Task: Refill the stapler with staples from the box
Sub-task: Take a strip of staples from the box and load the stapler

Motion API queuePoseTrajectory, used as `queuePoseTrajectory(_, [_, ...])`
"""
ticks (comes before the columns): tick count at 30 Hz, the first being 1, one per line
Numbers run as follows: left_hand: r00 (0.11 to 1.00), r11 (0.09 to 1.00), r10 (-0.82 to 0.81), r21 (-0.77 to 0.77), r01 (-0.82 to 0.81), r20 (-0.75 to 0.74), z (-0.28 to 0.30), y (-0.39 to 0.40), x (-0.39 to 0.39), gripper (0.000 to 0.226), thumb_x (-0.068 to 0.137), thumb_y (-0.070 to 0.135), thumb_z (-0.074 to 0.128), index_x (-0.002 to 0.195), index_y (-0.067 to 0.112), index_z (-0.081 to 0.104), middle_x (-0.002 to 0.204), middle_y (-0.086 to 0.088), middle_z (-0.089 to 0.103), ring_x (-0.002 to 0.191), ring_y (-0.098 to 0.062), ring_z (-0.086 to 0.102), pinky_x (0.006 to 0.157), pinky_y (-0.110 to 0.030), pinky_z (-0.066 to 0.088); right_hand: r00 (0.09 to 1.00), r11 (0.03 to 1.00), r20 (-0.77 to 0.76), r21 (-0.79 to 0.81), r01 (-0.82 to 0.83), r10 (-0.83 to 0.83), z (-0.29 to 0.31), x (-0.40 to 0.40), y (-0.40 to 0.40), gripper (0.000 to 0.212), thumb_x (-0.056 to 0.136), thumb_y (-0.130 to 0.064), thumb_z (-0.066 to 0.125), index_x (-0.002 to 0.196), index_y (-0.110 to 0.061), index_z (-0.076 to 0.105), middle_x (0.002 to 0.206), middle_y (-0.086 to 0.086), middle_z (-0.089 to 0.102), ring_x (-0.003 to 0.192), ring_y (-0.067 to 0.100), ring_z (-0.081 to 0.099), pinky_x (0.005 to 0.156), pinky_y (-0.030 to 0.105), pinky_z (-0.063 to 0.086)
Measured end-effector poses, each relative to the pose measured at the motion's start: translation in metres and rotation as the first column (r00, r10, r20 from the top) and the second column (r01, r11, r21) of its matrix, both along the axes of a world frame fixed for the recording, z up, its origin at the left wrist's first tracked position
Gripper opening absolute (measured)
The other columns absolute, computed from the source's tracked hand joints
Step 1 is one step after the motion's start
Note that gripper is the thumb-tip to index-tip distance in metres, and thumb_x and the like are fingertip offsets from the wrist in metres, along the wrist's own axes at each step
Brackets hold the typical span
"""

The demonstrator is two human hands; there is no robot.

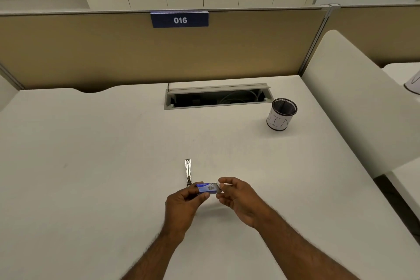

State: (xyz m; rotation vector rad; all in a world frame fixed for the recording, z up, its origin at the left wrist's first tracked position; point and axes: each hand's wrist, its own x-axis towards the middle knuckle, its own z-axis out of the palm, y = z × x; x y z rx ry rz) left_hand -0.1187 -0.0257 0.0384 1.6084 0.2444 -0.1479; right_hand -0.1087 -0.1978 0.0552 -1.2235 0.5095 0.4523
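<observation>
Two hands on small blue staple box (206, 188) (label blurred), tray end showing

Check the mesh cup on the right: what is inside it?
The mesh cup stands upright on the desk. Only its dark inner wall shows through the rim; nothing sticks out, and the bottom is hidden.

The blue sign (179, 20) on the partition (91, 52) reads "016".

We count one stapler (188, 172), one box (207, 188), one mesh cup (281, 114), one sign (179, 20), one cable hatch (217, 96) and two hands: left (181, 208), right (238, 200).
</observation>
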Motion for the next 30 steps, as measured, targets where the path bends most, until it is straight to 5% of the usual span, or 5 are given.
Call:
queuePoseTrajectory(8, [0.995, 0.989, -0.092, 0.113, 0.096, -0.038, -0.016, 0.007, -0.026, 0.018, 0.067, 0.015, 0.083, 0.083, 0.02, 0.078, 0.096, 0.007, 0.076, 0.089, -0.011, 0.07, 0.077, -0.016, 0.054, 0.989, 0.946, 0.027, -0.296, -0.132, 0.146, -0.019, -0.019, 0.0, 0.016, 0.09, -0.003, 0.058, 0.103, -0.01, 0.063, 0.102, 0.017, 0.07, 0.075, 0.018, 0.066, 0.074, 0.029, 0.057])
queuePoseTrajectory(15, [0.984, 0.907, -0.175, 0.39, 0.156, 0.013, -0.034, 0.008, -0.045, 0.032, 0.059, 0.015, 0.087, 0.048, 0.032, 0.062, 0.082, 0.013, 0.073, 0.074, -0.005, 0.068, 0.063, -0.01, 0.05, 0.908, 0.613, 0.052, -0.754, -0.238, 0.417, -0.033, -0.033, 0.005, 0.02, 0.083, -0.007, 0.053, 0.095, -0.015, 0.066, 0.083, -0.002, 0.068, 0.065, 0.011, 0.063, 0.06, 0.015, 0.048])
queuePoseTrajectory(19, [0.97, 0.844, -0.24, 0.501, 0.192, 0.034, -0.043, 0.009, -0.052, 0.037, 0.06, 0.015, 0.083, 0.057, 0.028, 0.049, 0.081, 0.01, 0.069, 0.074, -0.008, 0.063, 0.063, -0.013, 0.046, 0.876, 0.482, 0.059, -0.852, -0.206, 0.479, -0.038, -0.036, 0.007, 0.018, 0.085, -0.013, 0.05, 0.097, -0.016, 0.064, 0.09, 0.004, 0.072, 0.075, 0.016, 0.061, 0.067, 0.027, 0.048])
queuePoseTrajectory(25, [0.915, 0.728, -0.392, 0.641, 0.244, 0.097, -0.044, 0.013, -0.048, 0.03, 0.075, 0.021, 0.076, 0.103, 0.018, 0.069, 0.102, 0.005, 0.067, 0.092, -0.01, 0.053, 0.08, -0.007, 0.034, 0.739, 0.246, -0.005, -0.942, -0.23, 0.674, -0.043, -0.033, 0.003, 0.018, 0.094, -0.021, 0.043, 0.1, -0.019, 0.059, 0.1, 0.003, 0.065, 0.087, 0.019, 0.058, 0.07, 0.028, 0.043])
queuePoseTrajectory(30, [0.898, 0.706, -0.427, 0.659, 0.258, 0.105, -0.042, 0.013, -0.043, 0.024, 0.078, 0.022, 0.073, 0.101, 0.015, 0.071, 0.103, 0.0, 0.068, 0.092, -0.011, 0.051, 0.079, -0.007, 0.032, 0.681, 0.221, -0.009, -0.943, -0.25, 0.733, -0.046, -0.031, -0.001, 0.013, 0.091, -0.027, 0.051, 0.101, -0.022, 0.058, 0.107, 0.0, 0.054, 0.094, 0.017, 0.054, 0.077, 0.032, 0.046])
